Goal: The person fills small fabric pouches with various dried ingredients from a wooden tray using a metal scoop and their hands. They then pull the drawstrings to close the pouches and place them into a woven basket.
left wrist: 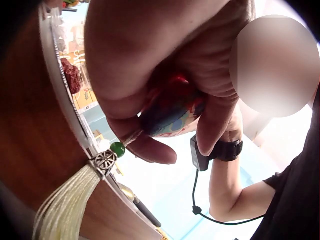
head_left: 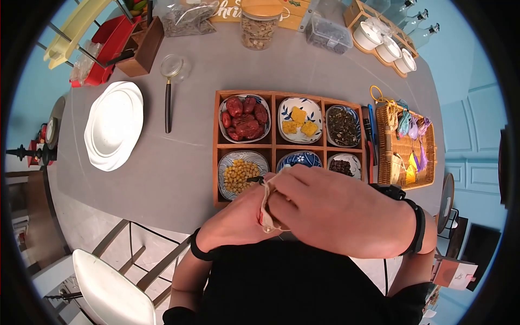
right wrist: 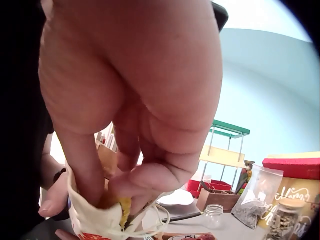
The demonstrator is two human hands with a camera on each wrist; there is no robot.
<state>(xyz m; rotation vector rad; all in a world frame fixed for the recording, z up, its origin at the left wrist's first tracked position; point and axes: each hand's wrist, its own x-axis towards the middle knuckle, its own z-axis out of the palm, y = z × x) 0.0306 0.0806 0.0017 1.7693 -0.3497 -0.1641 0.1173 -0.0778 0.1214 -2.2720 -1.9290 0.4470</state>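
Note:
My left hand (head_left: pixel 238 219) grips a small cream cloth pouch (right wrist: pixel 95 222) in front of my body. In the left wrist view its fingers curl round the pouch's colourful patterned part (left wrist: pixel 172 112), from which hang a green bead (left wrist: pixel 118 148) and a pale tassel (left wrist: pixel 67 207). The fingers of my right hand (head_left: pixel 341 211) reach into the pouch's mouth; in the right wrist view a yellow piece (right wrist: pixel 125 207) shows at those fingertips. Just beyond the hands, a wooden compartment tray (head_left: pixel 272 120) holds dishes of red dates (head_left: pixel 244 118), yellow pieces (head_left: pixel 298 115), dark leaves (head_left: pixel 342 125) and yellow kernels (head_left: pixel 238 174).
A stack of white plates (head_left: pixel 115 125) and a magnifying glass (head_left: pixel 168 97) lie left of the tray. To its right is a wicker basket (head_left: pixel 383 157) with tassels. A lidded jar (head_left: pixel 259 27), a plastic box (head_left: pixel 329 35) and white cups (head_left: pixel 389 50) stand at the back.

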